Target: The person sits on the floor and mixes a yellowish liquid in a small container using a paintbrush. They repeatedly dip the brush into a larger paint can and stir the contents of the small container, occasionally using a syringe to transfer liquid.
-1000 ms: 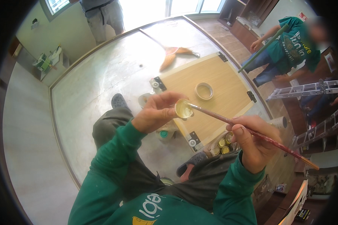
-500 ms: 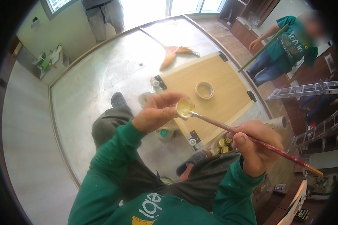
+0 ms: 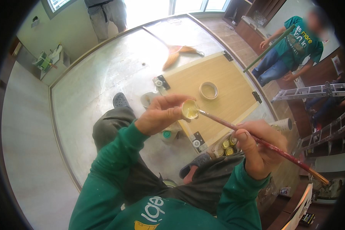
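In the head view, pinching a small cup (image 3: pixel 189 109) in the left hand (image 3: pixel 158 115), near centre; gripping a paintbrush (image 3: pixel 223 122) in the right hand (image 3: pixel 261 148), toward four o'clock. Showing lettering on sweatshirt (image 3: pixel 153 212) at six, co-worker's shirt (image 3: pixel 303 44) at two.

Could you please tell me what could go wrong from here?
The small cup in the left hand seems to be over the wooden panel, so pale paste might drip onto it. The brush has its tip near the cup's rim; if the right hand slips, paste could smear the left fingers.
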`<action>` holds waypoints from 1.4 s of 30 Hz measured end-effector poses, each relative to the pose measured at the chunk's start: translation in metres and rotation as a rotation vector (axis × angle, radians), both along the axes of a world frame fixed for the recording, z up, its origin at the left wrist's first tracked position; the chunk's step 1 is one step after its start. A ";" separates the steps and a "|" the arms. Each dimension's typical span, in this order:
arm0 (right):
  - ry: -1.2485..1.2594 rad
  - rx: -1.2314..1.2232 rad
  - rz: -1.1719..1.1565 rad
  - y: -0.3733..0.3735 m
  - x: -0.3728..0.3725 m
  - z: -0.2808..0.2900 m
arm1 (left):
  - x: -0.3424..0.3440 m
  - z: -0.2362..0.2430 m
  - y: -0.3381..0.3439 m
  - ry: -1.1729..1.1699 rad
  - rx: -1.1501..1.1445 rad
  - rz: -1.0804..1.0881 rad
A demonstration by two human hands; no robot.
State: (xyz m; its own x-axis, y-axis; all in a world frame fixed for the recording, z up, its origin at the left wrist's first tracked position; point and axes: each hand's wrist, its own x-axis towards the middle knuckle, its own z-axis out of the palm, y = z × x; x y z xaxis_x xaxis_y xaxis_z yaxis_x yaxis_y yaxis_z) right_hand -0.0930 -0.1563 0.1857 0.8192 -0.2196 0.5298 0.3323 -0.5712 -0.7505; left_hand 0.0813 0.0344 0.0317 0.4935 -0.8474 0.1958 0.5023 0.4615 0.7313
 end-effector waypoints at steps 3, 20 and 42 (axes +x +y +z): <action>0.012 0.114 0.014 -0.003 -0.003 0.001 | -0.001 0.000 -0.001 -0.003 0.001 -0.003; 0.053 0.314 0.115 -0.015 0.003 -0.007 | -0.003 0.000 0.001 0.019 -0.018 -0.065; 0.069 0.177 0.155 -0.014 0.008 -0.006 | 0.002 0.000 0.000 0.031 -0.013 -0.026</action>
